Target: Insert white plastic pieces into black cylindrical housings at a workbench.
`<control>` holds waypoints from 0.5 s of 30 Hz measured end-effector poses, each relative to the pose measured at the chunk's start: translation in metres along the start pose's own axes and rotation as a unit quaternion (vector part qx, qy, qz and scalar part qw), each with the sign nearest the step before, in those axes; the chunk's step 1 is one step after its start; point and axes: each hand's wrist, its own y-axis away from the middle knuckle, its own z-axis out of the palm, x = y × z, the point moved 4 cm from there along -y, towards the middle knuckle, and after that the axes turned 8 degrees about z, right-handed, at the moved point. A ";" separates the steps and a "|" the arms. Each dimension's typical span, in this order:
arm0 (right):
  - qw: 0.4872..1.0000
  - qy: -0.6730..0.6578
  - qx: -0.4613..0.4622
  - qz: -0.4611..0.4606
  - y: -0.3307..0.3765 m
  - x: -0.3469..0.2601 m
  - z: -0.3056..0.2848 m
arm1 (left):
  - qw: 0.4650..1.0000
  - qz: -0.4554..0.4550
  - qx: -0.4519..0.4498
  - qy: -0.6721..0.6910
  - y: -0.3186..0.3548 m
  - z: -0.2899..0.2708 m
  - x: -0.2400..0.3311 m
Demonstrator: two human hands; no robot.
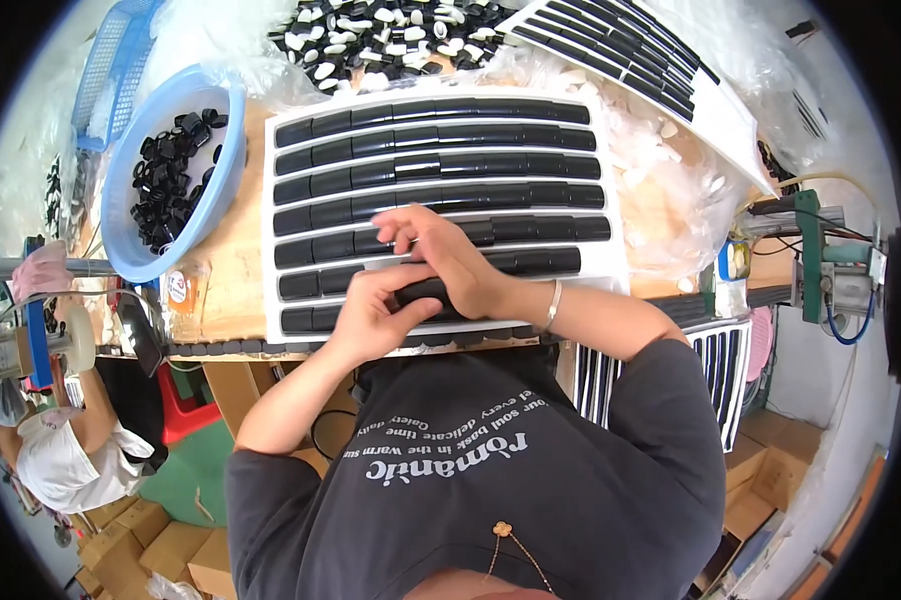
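A: Item one, what is hidden from you?

B: Your left hand (370,315) and right hand (450,260) meet over the near edge of the white tray (610,200), at six o'clock of its face. Between them lies a row of black caps (420,292); only a short dark stretch of it shows, the rest sits under your palms. The tray's two nearest rows are partly covered by your hands and wrists. Your chest cuts off the desk (235,270) edge below.

A: Item two, the grip?

B: Left grip: fingers curled together around the near end of that row of black caps, thumb on top, clamped on it. Right grip: palm laid over the same row, wrist bent; its fingers fan loosely toward ten o'clock, spread apart and closing on nothing I can see. A bracelet (553,305) rings that wrist.

A: Item three, surroundings?

B: Blue basin (225,165) holding loose black caps, at ten o'clock of the tray. Heap of black and white caps (390,30) in clear plastic at twelve o'clock. Second white tray (670,70) tilted at one o'clock. Third tray (720,370), partly cut off by your arm, at four o'clock. Another person's white cap (55,460) low at eight o'clock.
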 end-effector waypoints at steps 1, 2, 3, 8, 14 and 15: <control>0.994 0.100 -0.006 -0.048 -0.016 -0.007 -0.005 | 0.998 0.011 0.046 0.036 0.003 -0.007 0.000; 0.976 0.198 -0.010 -0.096 -0.038 -0.012 -0.014 | 0.993 0.022 0.091 0.072 0.005 -0.017 -0.003; 0.954 0.281 0.017 -0.105 -0.063 -0.015 -0.032 | 0.990 0.069 0.118 0.022 0.012 -0.037 -0.008; 0.806 0.539 0.221 -0.105 -0.197 0.062 -0.172 | 0.981 0.044 0.187 0.030 0.032 -0.086 -0.005; 0.787 0.572 0.228 0.027 -0.230 0.100 -0.166 | 0.925 0.049 0.229 -0.299 0.035 -0.074 -0.020; 0.785 0.574 0.232 0.026 -0.231 0.103 -0.165 | 0.925 0.082 0.235 -0.287 0.032 -0.070 -0.030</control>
